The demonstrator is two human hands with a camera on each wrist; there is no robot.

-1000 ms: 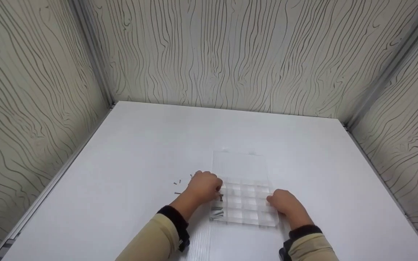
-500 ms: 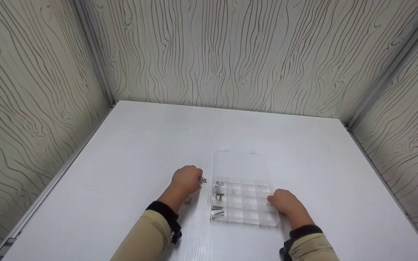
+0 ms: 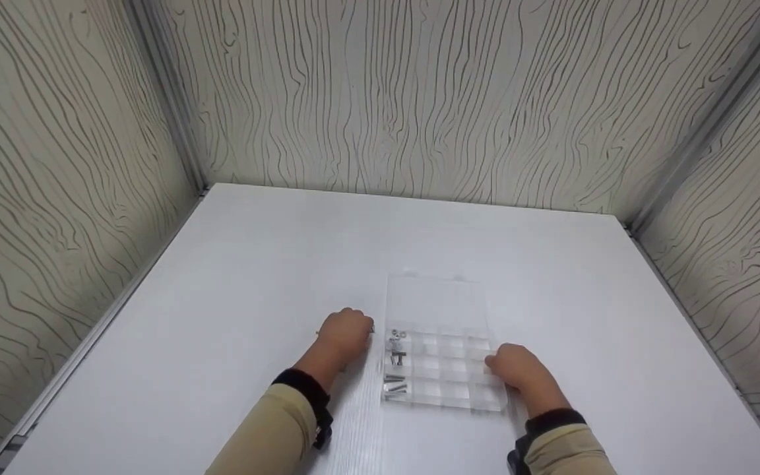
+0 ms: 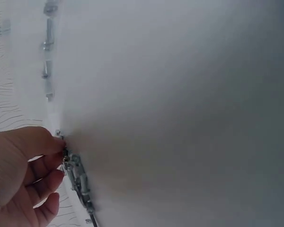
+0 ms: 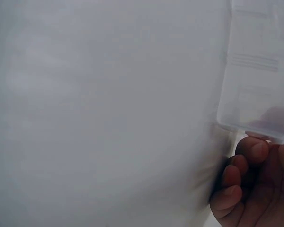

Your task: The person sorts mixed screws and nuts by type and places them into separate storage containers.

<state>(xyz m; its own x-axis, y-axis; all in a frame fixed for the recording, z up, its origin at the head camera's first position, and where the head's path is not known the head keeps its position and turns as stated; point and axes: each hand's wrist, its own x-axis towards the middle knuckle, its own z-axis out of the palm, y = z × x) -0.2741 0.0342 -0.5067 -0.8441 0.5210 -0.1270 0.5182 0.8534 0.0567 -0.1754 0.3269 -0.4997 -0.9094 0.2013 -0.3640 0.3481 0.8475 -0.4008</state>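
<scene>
A clear plastic compartment box [image 3: 454, 367] lies on the white table with its lid [image 3: 436, 300] folded back. Its leftmost column contains bolts [image 3: 395, 388] and small nuts or washers [image 3: 398, 334]. My right hand [image 3: 518, 367] grips the box's right edge, thumb on top and fingers curled below in the right wrist view. Left of the box, my left hand [image 3: 347, 330] is down at a small pile of metal bolts [image 4: 80, 182]. There its thumb and forefinger pinch a bolt, mostly hidden by the fingertips, while the other fingers curl loosely.
Pale wood-grain panels [image 3: 393, 99] enclose the white table [image 3: 274, 251] at the back and sides. Most of the loose bolts lie behind my left hand in the head view.
My left hand has gone from above the box's left compartments leftward to the loose pile, uncovering the nuts and bolts in that column. The right hand keeps its grip on the box.
</scene>
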